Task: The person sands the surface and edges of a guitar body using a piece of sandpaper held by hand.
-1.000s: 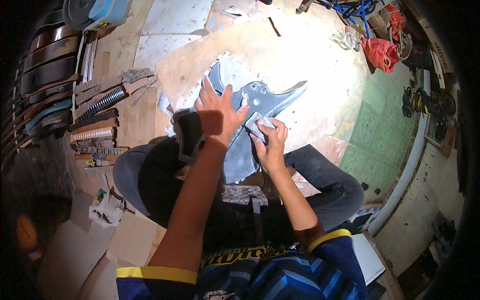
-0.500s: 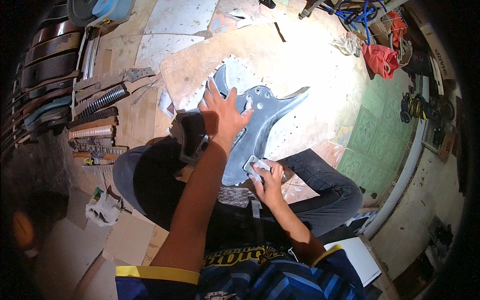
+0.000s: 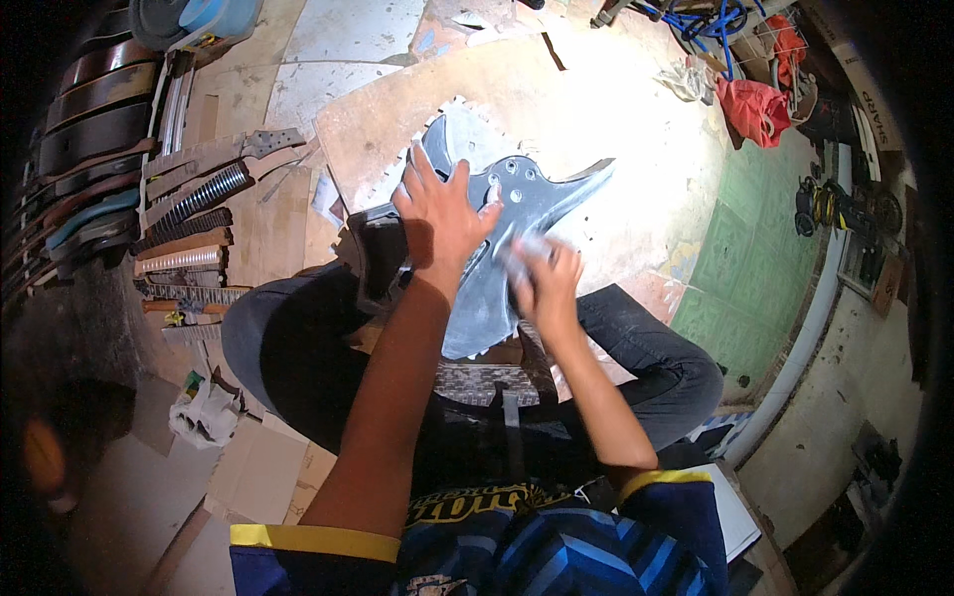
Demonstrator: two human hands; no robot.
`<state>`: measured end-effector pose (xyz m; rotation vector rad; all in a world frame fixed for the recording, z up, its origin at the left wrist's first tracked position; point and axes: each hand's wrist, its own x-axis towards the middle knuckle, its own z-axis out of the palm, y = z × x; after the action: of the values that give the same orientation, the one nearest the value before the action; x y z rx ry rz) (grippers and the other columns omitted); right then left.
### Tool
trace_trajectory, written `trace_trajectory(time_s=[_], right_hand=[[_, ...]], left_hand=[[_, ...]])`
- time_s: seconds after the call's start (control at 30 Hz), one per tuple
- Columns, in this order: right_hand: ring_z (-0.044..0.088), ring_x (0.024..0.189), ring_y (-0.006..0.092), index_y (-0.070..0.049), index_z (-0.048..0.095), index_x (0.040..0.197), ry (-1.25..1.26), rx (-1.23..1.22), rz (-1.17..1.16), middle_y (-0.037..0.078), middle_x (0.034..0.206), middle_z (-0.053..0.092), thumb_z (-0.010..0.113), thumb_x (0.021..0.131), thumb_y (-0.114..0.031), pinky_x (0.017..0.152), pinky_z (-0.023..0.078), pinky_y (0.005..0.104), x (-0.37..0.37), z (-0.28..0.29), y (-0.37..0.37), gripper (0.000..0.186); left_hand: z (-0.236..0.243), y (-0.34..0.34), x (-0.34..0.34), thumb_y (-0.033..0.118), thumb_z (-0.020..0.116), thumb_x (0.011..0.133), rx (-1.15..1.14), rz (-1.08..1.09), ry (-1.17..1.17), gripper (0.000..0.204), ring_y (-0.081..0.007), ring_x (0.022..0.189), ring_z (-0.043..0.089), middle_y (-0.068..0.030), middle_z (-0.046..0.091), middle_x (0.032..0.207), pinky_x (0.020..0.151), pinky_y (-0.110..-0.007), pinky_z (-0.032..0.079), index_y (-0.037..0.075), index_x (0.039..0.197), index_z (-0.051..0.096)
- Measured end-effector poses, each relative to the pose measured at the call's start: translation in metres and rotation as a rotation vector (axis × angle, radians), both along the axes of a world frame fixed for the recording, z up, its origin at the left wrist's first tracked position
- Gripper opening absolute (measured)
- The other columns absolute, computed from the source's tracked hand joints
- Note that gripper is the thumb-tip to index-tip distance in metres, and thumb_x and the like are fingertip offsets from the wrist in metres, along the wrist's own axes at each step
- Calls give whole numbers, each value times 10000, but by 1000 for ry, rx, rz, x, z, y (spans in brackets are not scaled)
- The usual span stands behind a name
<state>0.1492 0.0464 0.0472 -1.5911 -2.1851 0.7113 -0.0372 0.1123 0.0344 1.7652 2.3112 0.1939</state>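
A dark grey guitar body (image 3: 539,204), streaked with pale dust and pierced with several holes, lies over a notched-edge light piece (image 3: 467,129) between my crossed legs. My left hand (image 3: 435,209) rests on the body's left part with fingers spread. My right hand (image 3: 547,283) grips a small pale block (image 3: 527,248) against the body right of centre; both are blurred. A black hollowed piece (image 3: 378,258) is partly visible beside my left wrist.
A worn board (image 3: 358,129) lies beneath. Left are stacked guitar bodies (image 3: 94,139) and necks (image 3: 204,194). Upper right are blue hoses (image 3: 696,25) and a red bag (image 3: 750,107). Green tiles (image 3: 740,258) are at right; cardboard (image 3: 258,472) is at lower left.
My right hand with the block slid down along the body's right edge half a second ago, and is now back up near the middle. My left hand stays spread on the body.
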Motion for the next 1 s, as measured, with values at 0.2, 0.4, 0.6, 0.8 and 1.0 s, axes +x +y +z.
trace_trajectory(time_s=[0.2, 0.4, 0.6, 0.8, 1.0], right_hand=[[501, 1184, 388, -188, 701, 1196, 132, -122, -11, 195, 1227, 573, 711, 808, -98, 995, 364, 496, 13, 8, -74, 399], [515, 1149, 401, -142, 659, 1211, 216, 30, -67, 211, 1232, 569, 757, 808, -112, 995, 374, 489, -3, -15, -10, 415], [514, 1159, 392, -121, 665, 1212, 181, -112, 8, 216, 1267, 563, 754, 794, -98, 1017, 364, 488, 27, -4, -83, 428], [503, 1209, 406, -126, 662, 1242, 202, 34, -139, 209, 1263, 568, 732, 821, -104, 1026, 373, 511, 9, -21, -19, 427], [511, 1210, 379, -147, 707, 1183, 96, -96, -16, 188, 1259, 576, 754, 835, -172, 1039, 355, 479, 34, 0, -92, 351]], left_hand=[[10, 5, 2, 528, 748, 781, -133, -7, -37, 695, -434, 1376, 403, -325, 309, 1568, 1059, -566, 351, 157, 1354, 618], [5, 1, 2, 537, 743, 789, -70, -11, -20, 690, -444, 1376, 399, -332, 305, 1565, 1054, -571, 356, 153, 1348, 619], [2, 2, 2, 531, 755, 772, -68, -14, -11, 704, -443, 1365, 410, -339, 321, 1551, 1047, -574, 366, 149, 1347, 619], [7, 0, 1, 526, 761, 767, -18, -13, -33, 702, -451, 1358, 416, -347, 327, 1539, 1048, -571, 368, 148, 1341, 619], [2, 0, 2, 513, 771, 763, -29, -14, -2, 707, -461, 1352, 422, -350, 340, 1530, 1043, -575, 374, 147, 1347, 612]])
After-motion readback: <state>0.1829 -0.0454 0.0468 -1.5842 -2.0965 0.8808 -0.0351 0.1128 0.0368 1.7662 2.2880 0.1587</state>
